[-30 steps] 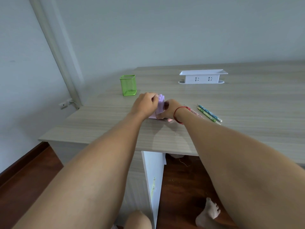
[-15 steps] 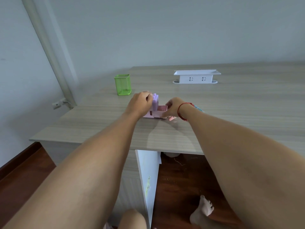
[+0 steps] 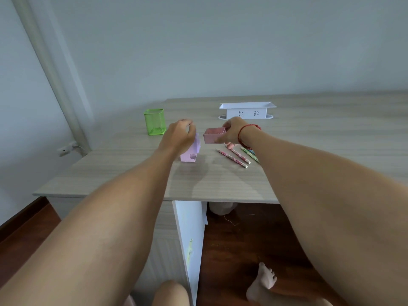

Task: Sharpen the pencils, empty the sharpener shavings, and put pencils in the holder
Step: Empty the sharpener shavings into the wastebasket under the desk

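A lilac pencil sharpener body [image 3: 191, 151] stands on the wooden desk [image 3: 220, 184], and my left hand [image 3: 180, 135] holds its top. My right hand [image 3: 233, 131] holds the pink shavings drawer [image 3: 213, 135] just above the desk, pulled free to the right of the sharpener. Several patterned pencils [image 3: 237, 156] lie on the desk below my right wrist, partly hidden by my forearm. A green mesh pencil holder [image 3: 153, 121] stands at the back left of the desk.
A white power-strip box [image 3: 247, 110] sits at the back of the desk near the wall. The desk's front edge runs across the middle of the view, with a white cabinet panel [image 3: 189, 239] and my feet on the dark wood floor below.
My right hand has pulled the pink drawer out of the sharpener and lifted it to the right. The pencils now show beneath my wrist.
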Available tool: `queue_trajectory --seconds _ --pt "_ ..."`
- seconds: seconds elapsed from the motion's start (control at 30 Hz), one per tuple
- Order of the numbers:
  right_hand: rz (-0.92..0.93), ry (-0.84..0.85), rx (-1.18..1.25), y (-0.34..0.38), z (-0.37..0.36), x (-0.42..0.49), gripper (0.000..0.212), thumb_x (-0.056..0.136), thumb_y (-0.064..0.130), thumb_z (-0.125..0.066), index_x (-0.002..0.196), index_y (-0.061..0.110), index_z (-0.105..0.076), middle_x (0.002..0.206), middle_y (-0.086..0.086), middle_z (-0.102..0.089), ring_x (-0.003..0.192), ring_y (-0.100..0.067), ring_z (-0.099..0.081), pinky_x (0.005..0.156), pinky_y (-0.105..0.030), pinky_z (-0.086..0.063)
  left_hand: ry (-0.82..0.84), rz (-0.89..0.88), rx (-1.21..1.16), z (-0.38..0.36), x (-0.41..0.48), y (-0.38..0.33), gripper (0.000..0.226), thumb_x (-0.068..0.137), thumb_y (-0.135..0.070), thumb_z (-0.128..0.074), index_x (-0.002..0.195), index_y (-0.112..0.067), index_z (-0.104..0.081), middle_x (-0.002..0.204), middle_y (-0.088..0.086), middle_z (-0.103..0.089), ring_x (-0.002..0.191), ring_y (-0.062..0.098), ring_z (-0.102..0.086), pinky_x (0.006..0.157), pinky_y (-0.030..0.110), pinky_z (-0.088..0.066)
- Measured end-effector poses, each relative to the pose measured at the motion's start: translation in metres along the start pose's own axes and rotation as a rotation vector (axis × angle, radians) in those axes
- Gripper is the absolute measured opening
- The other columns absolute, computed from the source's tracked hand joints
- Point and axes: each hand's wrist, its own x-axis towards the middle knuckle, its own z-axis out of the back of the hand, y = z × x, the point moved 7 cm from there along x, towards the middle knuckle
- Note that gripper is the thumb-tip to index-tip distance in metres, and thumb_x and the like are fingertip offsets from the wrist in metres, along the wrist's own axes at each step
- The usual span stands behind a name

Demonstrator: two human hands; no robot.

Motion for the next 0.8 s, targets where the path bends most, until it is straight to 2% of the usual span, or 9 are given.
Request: queue_trajectory --seconds 0.07,0.1,0.17,0.27,0.37,0.4,0.5,0.67,0.8 --pt "0.050 -0.030 0.000 0.015 0.006 -0.005 0.078 0.075 0.032 -0.073 0.142 0.009 -0.040 0.107 -0.006 -0.066 0.083 -0.025 -0.069 0.098 -0.041 -0.051 0.004 -0.001 -0.010 0.006 -0.001 -0.009 0.034 0.090 -0.032 -0.036 0.089 -0.008 -0.060 0.102 0.010 -0.066 0.097 0.029 -0.058 0.084 0.040 -0.049" --pt "0.070 -0.032 0.009 0.023 0.007 -0.009 0.080 0.075 0.034 -0.073 0.143 0.009 -0.038 0.110 -0.006 -0.064 0.081 -0.024 -0.067 0.098 -0.042 -0.051 0.016 0.001 -0.012 0.008 -0.002 -0.013 0.034 0.088 -0.035 -0.035 0.086 -0.010 -0.058 0.098 0.010 -0.066 0.092 0.028 -0.059 0.080 0.038 -0.049" --pt "0.094 -0.022 0.026 0.040 0.008 -0.018 0.079 0.076 0.037 -0.072 0.141 0.010 -0.037 0.115 -0.007 -0.063 0.080 -0.023 -0.064 0.100 -0.042 -0.050 0.036 0.007 -0.025 0.016 -0.004 -0.019 0.031 0.085 -0.035 -0.034 0.074 -0.010 -0.049 0.074 0.010 -0.057 0.070 0.027 -0.049 0.061 0.033 -0.040" --pt "0.127 -0.005 0.016 0.064 0.003 -0.031 0.069 0.076 0.041 -0.070 0.134 0.012 -0.045 0.103 -0.004 -0.063 0.071 -0.019 -0.065 0.099 -0.038 -0.050 0.007 0.018 -0.067 0.038 -0.013 -0.029 0.027 0.081 -0.030 -0.035 0.059 -0.015 -0.031 0.055 -0.001 -0.032 0.057 0.022 -0.030 0.052 0.030 -0.024" --pt "0.173 0.034 0.036 0.089 -0.011 -0.045 0.049 0.079 0.039 -0.071 0.117 0.018 -0.047 0.104 -0.004 -0.058 0.066 -0.015 -0.064 0.092 -0.031 -0.050 -0.050 0.067 -0.068 0.071 -0.028 -0.028 0.030 0.080 -0.024 -0.042 0.056 -0.017 -0.024 0.054 -0.003 -0.027 0.052 0.017 -0.025 0.048 0.028 -0.020" --pt "0.190 0.049 0.050 0.098 -0.018 -0.050 0.049 0.078 0.038 -0.071 0.116 0.016 -0.047 0.104 -0.005 -0.059 0.068 -0.015 -0.065 0.092 -0.031 -0.050 -0.073 0.083 -0.047 0.082 -0.034 -0.025 0.032 0.081 -0.022 -0.044 0.056 -0.017 -0.024 0.054 -0.003 -0.027 0.051 0.017 -0.025 0.047 0.027 -0.021" --pt "0.240 0.112 0.119 0.126 -0.044 -0.064 0.064 0.080 0.031 -0.073 0.133 0.009 -0.044 0.105 -0.007 -0.060 0.076 -0.021 -0.065 0.099 -0.039 -0.051 -0.140 0.154 -0.023 0.117 -0.058 -0.008 0.033 0.080 -0.019 -0.047 0.054 -0.017 -0.027 0.053 -0.003 -0.030 0.049 0.016 -0.028 0.046 0.026 -0.023" --pt "0.289 0.240 0.192 0.174 -0.105 -0.090 0.040 0.090 0.019 -0.061 0.124 0.004 -0.048 0.109 -0.004 -0.057 0.066 -0.015 -0.062 0.098 -0.034 -0.052 -0.287 0.268 -0.015 0.175 -0.108 0.028 0.036 0.078 -0.018 -0.050 0.053 -0.017 -0.025 0.052 -0.003 -0.026 0.048 0.017 -0.025 0.045 0.026 -0.021" --pt "0.357 0.333 0.226 0.207 -0.160 -0.115 0.047 0.089 0.018 -0.064 0.129 0.002 -0.044 0.108 -0.003 -0.056 0.077 -0.020 -0.065 0.097 -0.038 -0.053 -0.383 0.357 0.004 0.213 -0.154 0.061 0.037 0.078 -0.017 -0.053 0.053 -0.018 -0.025 0.051 -0.003 -0.027 0.049 0.015 -0.023 0.045 0.026 -0.020"
